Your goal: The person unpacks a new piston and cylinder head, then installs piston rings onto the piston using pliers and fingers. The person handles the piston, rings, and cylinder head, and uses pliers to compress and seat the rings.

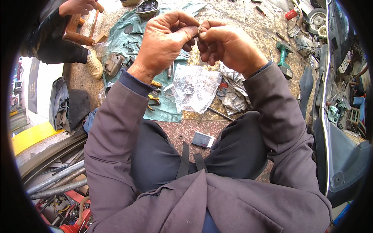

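A seated or crouching person's bare hands meet at the far side of the view, raised over a work area on worn tan ground (233,9). A small dull metal part (199,31) sits directly between them: just right of the left hand's (165,42) fingertips, just left of the right hand's (229,40). Thumb and forefinger of each hand are pinched narrowly on it, so neither hand is nearer. The fingers cover most of the part; its long axis cannot be told.

Nearer the body, below the gap between the hands, a crumpled clear plastic bag (206,81) has a round grey metal piece (189,89) at its middle. It overlaps a spread teal cloth (167,112). Left of the left wrist, a blocky grey metal casting (114,64) rests on that cloth. A green and black cordless drill (284,56) lies right of the right wrist. At upper left, another person's hand (77,6) is beside a brown wooden stool (79,37).
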Motion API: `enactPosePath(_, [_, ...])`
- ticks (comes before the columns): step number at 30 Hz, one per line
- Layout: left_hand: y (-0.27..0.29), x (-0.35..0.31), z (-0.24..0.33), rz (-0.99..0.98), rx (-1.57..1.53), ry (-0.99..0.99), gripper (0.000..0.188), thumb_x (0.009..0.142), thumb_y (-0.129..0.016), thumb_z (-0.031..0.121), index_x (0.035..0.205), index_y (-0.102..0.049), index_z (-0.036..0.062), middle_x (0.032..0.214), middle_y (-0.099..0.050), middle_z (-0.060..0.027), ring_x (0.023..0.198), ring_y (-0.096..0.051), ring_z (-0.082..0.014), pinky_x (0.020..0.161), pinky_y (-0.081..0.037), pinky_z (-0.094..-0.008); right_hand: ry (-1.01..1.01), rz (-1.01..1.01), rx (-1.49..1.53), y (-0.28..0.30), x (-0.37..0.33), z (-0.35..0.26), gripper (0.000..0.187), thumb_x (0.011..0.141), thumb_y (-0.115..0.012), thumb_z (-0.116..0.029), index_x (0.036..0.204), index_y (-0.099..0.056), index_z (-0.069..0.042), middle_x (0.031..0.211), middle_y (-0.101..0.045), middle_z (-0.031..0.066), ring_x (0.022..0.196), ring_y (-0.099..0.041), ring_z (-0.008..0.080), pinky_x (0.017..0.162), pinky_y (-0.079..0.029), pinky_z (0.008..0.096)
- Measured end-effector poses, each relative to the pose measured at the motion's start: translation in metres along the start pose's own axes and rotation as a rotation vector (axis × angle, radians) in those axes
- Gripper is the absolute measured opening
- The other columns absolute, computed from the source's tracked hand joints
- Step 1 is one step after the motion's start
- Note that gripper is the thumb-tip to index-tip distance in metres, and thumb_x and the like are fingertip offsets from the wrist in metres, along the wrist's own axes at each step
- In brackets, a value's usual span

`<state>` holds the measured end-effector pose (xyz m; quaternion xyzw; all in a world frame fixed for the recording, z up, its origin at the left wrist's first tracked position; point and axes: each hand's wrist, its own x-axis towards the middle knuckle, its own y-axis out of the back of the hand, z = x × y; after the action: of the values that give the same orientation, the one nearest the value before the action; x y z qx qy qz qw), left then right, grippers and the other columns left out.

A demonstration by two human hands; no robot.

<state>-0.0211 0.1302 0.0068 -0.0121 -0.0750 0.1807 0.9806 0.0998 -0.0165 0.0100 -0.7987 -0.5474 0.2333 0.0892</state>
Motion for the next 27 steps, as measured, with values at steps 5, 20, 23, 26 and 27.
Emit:
enactPosePath(5, [0.007, 0.000, 0.003, -0.149, 0.031, 0.010, 0.006, 0.092, -0.065, 0.005, 0.095, -0.070, 0.0061, 0.081, -0.068, 0.0010, 0.067, -0.057, -0.0028, 0.059, -0.048, -0.0193, 0.052, 0.047, -0.254, -0.001, -0.004, -0.002, 0.010, 0.088, -0.058, -0.013, 0.087, -0.062, -0.004, 0.077, -0.065, 0.0067, 0.064, -0.066, 0.0151, 0.054, -0.052, 0.0272])
enactPosePath(20, [0.012, 0.005, 0.007, -0.126, 0.045, 0.122, 0.003, 0.090, -0.067, 0.006, 0.093, -0.067, 0.0043, 0.080, -0.068, -0.0026, 0.072, -0.064, -0.0068, 0.060, -0.052, -0.0208, 0.130, 0.083, -0.327, 0.004, 0.001, 0.002, 0.008, 0.091, -0.062, -0.013, 0.091, -0.062, -0.005, 0.079, -0.066, 0.0038, 0.071, -0.067, 0.0124, 0.062, -0.053, 0.0251])
enactPosePath(23, [0.015, 0.005, 0.005, -0.097, -0.006, 0.187, 0.006, 0.090, -0.068, 0.008, 0.095, -0.067, 0.0046, 0.081, -0.068, -0.0029, 0.073, -0.066, -0.0085, 0.061, -0.053, -0.0213, 0.145, 0.123, -0.329, 0.004, 0.003, 0.004, 0.008, 0.091, -0.063, -0.012, 0.092, -0.063, -0.003, 0.079, -0.066, 0.0040, 0.071, -0.067, 0.0124, 0.062, -0.054, 0.0253])
enactPosePath(26, [0.018, 0.006, 0.000, -0.108, -0.122, 0.227, 0.007, 0.091, -0.067, 0.007, 0.097, -0.065, 0.0041, 0.081, -0.067, -0.0039, 0.071, -0.065, -0.0100, 0.061, -0.053, -0.0223, 0.186, 0.133, -0.360, 0.004, 0.005, 0.006, 0.008, 0.090, -0.064, -0.010, 0.090, -0.065, -0.002, 0.076, -0.066, 0.0039, 0.069, -0.065, 0.0110, 0.060, -0.053, 0.0251])
enactPosePath(27, [0.018, 0.006, -0.002, -0.102, -0.155, 0.262, 0.007, 0.092, -0.066, 0.007, 0.098, -0.064, 0.0038, 0.081, -0.066, -0.0045, 0.070, -0.064, -0.0108, 0.060, -0.053, -0.0228, 0.192, 0.142, -0.372, 0.003, 0.005, 0.007, 0.009, 0.088, -0.064, -0.011, 0.089, -0.066, -0.002, 0.074, -0.065, 0.0035, 0.066, -0.064, 0.0100, 0.058, -0.052, 0.0249])
